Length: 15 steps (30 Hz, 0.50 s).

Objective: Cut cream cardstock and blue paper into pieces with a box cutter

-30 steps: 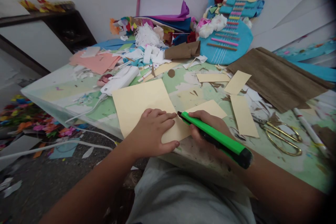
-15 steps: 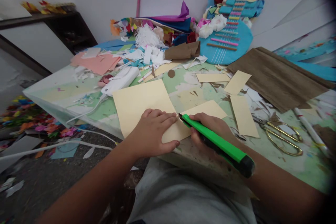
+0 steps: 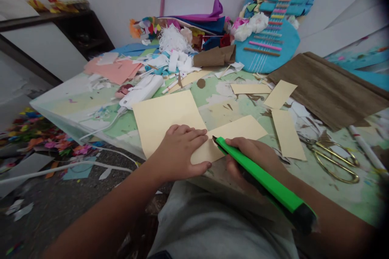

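Note:
A large cream paper sheet (image 3: pixel 165 111) lies at the table's near edge. Flat on its lower right part rests my left hand (image 3: pixel 182 151), fingers spread towards the right. My right hand (image 3: pixel 252 158) is closed around a green box cutter (image 3: pixel 258 174), whose dark blade tip points at the paper, just right of my left fingertips. Beside the sheet lies a cream strip (image 3: pixel 243 126), partly behind the cutter's tip. Another strip (image 3: pixel 288 133) is to the right, and two more sit behind it.
Gold-handled scissors (image 3: pixel 337 160) and a white marker (image 3: pixel 366 145) lie at the right, near brown paper (image 3: pixel 328 89). A white power strip (image 3: pixel 142 91) with a cable stands at the left. Paper scraps and a blue paper guitar (image 3: pixel 267 46) line the back.
The box cutter and my right hand have shifted slightly right and nearer to me. The whole view has moved a little. My left hand stays on the sheet.

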### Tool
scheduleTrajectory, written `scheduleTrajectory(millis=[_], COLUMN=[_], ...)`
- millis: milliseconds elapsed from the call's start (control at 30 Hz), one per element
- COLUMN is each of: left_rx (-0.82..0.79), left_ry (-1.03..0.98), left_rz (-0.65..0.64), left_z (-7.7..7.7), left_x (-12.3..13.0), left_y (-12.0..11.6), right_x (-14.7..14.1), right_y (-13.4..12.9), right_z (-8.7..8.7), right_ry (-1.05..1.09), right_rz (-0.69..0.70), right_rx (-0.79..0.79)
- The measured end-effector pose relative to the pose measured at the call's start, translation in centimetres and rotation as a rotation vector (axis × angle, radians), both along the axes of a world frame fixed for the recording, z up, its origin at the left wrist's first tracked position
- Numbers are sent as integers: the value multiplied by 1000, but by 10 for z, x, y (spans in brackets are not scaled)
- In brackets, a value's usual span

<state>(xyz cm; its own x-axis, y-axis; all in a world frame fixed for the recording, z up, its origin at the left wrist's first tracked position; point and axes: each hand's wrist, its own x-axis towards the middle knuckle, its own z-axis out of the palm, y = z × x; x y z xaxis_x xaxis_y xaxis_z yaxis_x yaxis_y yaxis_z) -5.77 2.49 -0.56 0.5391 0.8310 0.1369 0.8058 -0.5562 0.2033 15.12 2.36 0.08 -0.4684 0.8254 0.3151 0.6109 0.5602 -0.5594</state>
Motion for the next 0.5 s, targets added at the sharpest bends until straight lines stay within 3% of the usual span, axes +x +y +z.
scheduleTrajectory(millis=[133, 267, 500], left_rx=[-10, -25, -30], left_ry=[-2, 8, 37], left_rz=[11, 21, 29], left_z=[0, 1, 0], left_x=[0, 1, 1], left_y=[0, -1, 0], right_x=[2, 4, -2], right_y=[-5, -10, -17], right_z=[3, 9, 34], right_ry=[-107, -128, -1], right_rz=[44, 107, 211], right_rx=[78, -20, -555])
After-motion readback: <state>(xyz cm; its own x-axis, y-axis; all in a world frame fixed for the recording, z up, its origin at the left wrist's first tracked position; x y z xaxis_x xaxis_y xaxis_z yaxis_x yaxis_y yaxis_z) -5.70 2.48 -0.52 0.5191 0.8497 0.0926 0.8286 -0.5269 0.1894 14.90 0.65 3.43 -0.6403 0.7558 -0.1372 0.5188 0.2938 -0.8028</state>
